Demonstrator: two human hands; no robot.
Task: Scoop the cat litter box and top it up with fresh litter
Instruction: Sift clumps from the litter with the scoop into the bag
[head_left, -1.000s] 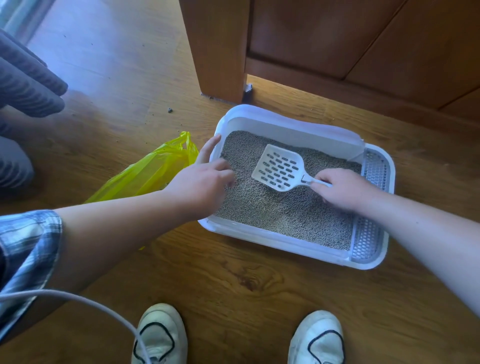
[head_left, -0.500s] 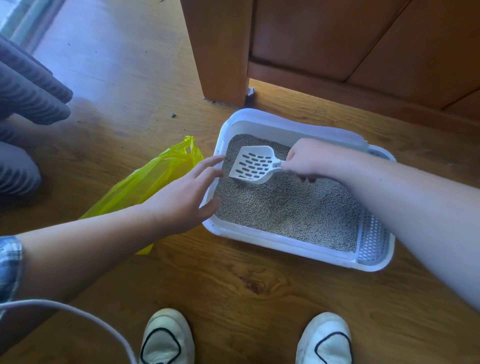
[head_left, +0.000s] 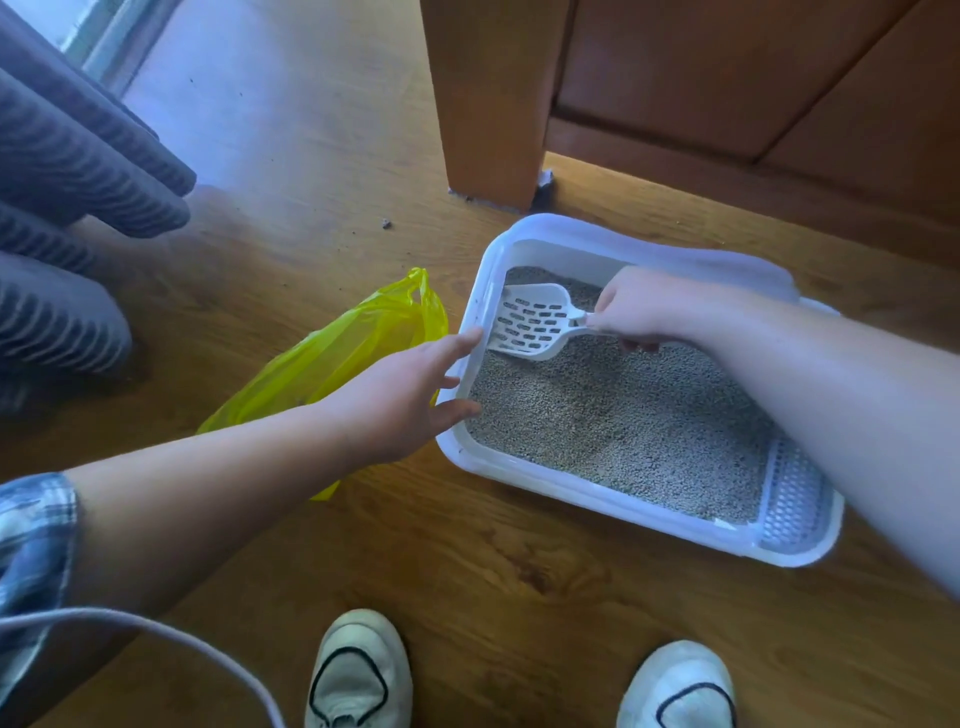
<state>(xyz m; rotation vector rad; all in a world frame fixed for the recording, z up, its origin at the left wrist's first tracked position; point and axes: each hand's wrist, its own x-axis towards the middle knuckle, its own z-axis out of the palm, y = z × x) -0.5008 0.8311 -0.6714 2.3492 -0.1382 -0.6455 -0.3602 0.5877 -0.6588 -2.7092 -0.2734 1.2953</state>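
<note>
On the wooden floor (head_left: 467, 571), just in front of a brown wooden post (head_left: 488, 104), a white litter box (head_left: 597, 499) is sitting at a slant, and grey litter (head_left: 623, 415) is lying across its bottom in uneven ridges. The person is standing over it, both white shoes (head_left: 358, 670) showing near the box. The right hand (head_left: 634, 312) is reaching in from the right and clamping its curled fingers on the handle of a white slotted scoop (head_left: 530, 322). The scoop's head is pointing into the far left corner of the box, tilted, with its lower edge down at the litter (whether it is actually digging in, I cannot tell). The left hand (head_left: 405, 400) is holding nothing: its fingers are stretching out straight and spread, with the tips meeting the rim at the box's left end. Just beside that end, partly under the left forearm, a yellow plastic bag (head_left: 337, 358) is lying crumpled on the floor. At the box's right end a perforated white grate (head_left: 789, 499) is showing beneath the right forearm. Grey ribbed fabric (head_left: 67, 182) is hanging at the left.
</note>
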